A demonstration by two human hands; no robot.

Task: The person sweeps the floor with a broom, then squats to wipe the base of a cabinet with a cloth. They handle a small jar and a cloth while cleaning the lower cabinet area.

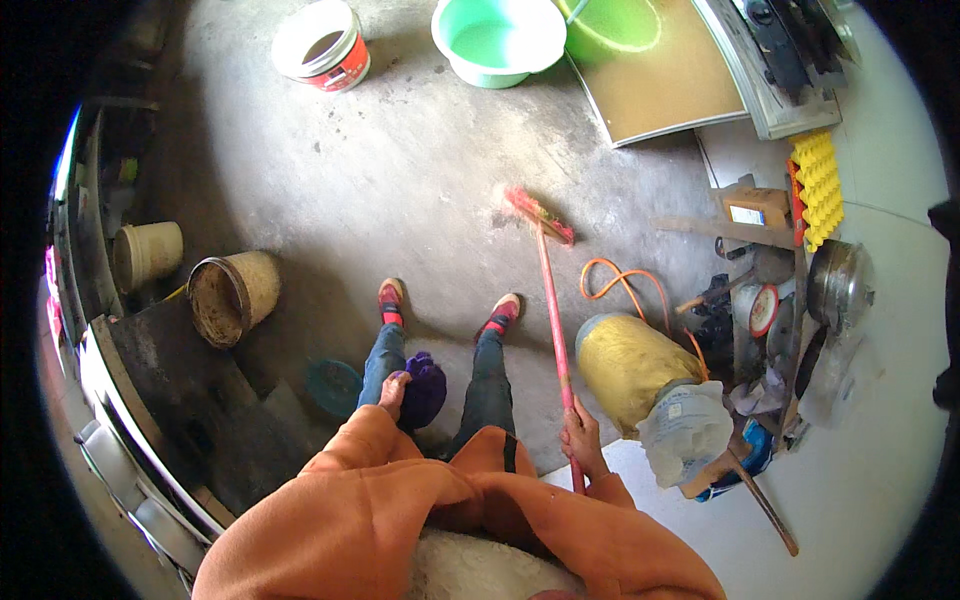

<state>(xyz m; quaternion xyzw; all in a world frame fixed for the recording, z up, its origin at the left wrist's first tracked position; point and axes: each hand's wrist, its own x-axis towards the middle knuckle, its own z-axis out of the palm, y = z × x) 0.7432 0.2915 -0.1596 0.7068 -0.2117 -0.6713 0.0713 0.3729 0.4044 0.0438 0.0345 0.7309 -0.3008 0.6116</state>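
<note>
My left hand (394, 395) grips a bunched purple cloth (424, 394) and holds it in front of my left leg. The exact kind of cloth item cannot be told. On the right side, my right hand (581, 436) is closed around the pink handle of a broom (553, 315). The handle slants away from me to the broom head (538, 216), which has reddish-pink bristles and rests on the concrete floor beyond my right shoe (506, 307).
A white bucket (289, 45) and a mint-green basin (499, 71) stand ahead. Left are a dirty bucket on its side (259, 292) and a teal basin (334, 386). On the right, a yellow sack-like bundle (634, 367) and orange hose (619, 274) lie near wall-side clutter.
</note>
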